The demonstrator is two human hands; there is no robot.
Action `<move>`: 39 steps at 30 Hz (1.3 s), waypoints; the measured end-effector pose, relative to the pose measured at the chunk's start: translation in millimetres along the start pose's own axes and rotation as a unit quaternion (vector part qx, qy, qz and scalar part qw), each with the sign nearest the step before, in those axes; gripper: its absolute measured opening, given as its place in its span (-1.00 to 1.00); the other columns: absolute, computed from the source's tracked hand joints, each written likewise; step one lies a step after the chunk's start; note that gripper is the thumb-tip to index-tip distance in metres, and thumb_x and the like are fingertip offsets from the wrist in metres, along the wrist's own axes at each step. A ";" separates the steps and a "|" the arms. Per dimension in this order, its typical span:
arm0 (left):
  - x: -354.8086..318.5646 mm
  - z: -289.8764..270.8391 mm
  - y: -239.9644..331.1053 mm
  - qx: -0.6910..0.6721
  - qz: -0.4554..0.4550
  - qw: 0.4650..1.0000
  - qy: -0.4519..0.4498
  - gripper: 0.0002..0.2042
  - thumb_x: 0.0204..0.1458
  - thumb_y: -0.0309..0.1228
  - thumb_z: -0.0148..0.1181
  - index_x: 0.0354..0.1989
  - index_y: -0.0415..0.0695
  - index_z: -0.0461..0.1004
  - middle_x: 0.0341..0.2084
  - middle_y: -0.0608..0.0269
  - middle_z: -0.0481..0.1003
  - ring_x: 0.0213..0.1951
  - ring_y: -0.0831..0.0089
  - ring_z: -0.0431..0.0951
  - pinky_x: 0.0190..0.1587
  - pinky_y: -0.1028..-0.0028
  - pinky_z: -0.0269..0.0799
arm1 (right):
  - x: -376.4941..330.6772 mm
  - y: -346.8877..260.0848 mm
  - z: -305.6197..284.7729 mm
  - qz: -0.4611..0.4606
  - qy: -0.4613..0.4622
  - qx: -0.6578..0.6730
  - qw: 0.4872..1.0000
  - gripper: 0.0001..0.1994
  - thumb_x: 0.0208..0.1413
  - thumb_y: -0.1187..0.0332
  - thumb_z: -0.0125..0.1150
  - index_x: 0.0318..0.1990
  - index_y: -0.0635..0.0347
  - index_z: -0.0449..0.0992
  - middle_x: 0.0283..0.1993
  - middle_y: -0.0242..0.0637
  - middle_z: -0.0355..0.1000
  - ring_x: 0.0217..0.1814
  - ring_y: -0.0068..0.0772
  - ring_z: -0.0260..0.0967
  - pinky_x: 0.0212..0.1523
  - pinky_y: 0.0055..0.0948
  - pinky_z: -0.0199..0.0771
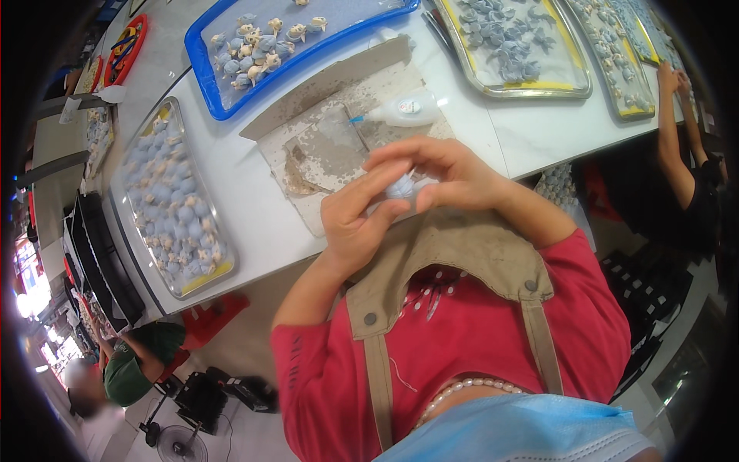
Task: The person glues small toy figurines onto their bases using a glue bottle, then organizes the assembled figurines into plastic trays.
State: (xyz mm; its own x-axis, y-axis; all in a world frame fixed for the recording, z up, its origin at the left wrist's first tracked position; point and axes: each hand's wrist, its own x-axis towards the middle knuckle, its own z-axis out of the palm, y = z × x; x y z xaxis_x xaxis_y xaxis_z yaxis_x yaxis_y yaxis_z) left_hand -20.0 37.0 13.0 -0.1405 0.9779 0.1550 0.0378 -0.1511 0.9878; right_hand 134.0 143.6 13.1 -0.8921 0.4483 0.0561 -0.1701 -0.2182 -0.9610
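A small pale-blue petalled piece [400,186], like a little artificial flower, sits between my two hands in front of my apron. My left hand [356,209] is closed about its left side, with the thumb below and the fingers above. Curved over from the right, my right hand [460,175] has its fingers across the top and its thumb close to the piece. Part of the piece is hidden by my fingers. Just beyond my hands lies a worn, stained cardboard tray [286,127], and on it a white squeeze bottle [408,109] with a blue tip.
At the left stands a metal tray [225,279] of blue-grey flower pieces. A blue plastic tray [202,73] holds cream-and-blue pieces. Farther right are metal trays, one with loose blue petals [504,38]. A co-worker's hands [671,78] are at the right, another person [135,362] at lower left.
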 end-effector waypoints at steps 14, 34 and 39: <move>1.4 2.9 3.2 0.042 0.063 0.997 -0.024 -0.72 -0.14 -0.65 0.19 -0.18 -0.20 0.51 -0.26 0.14 0.54 -0.24 0.39 0.55 -0.16 0.53 0.43 | 0.7 5.2 -4.1 -0.036 -0.022 -0.006 0.999 -0.63 -0.05 0.46 0.25 -0.02 0.29 0.43 -0.08 -0.25 0.44 -0.03 -0.52 0.35 0.04 -0.52 0.31; 0.8 7.2 -8.3 -0.190 -0.017 0.981 -0.016 -0.68 -0.06 -0.52 0.23 -0.10 -0.31 0.38 -0.09 -0.05 0.42 0.01 0.25 0.39 0.08 0.38 0.27 | -1.5 0.0 5.1 -0.026 -0.005 0.110 0.994 -0.55 -0.01 0.47 0.05 0.10 0.34 0.24 0.15 -0.04 0.23 0.18 -0.29 0.21 0.18 -0.29 0.18; -1.1 8.2 -8.0 -0.116 0.009 0.993 0.002 -0.71 -0.08 -0.57 0.23 -0.14 -0.28 0.42 -0.10 -0.02 0.43 -0.05 0.31 0.44 -0.01 0.44 0.36 | -0.8 2.8 11.8 -0.028 0.012 0.139 0.990 -0.59 0.00 0.59 0.00 0.08 0.34 0.27 0.07 -0.23 0.29 0.08 -0.44 0.24 0.09 -0.42 0.25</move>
State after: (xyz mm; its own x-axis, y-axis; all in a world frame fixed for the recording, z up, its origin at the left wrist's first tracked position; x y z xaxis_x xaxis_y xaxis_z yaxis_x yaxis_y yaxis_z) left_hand -12.0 38.4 4.7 -0.1451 0.9744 0.1715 -0.1889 -0.1974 0.9619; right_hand 129.3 132.4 13.6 -0.8690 0.4851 0.0972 -0.3299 -0.4217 -0.8446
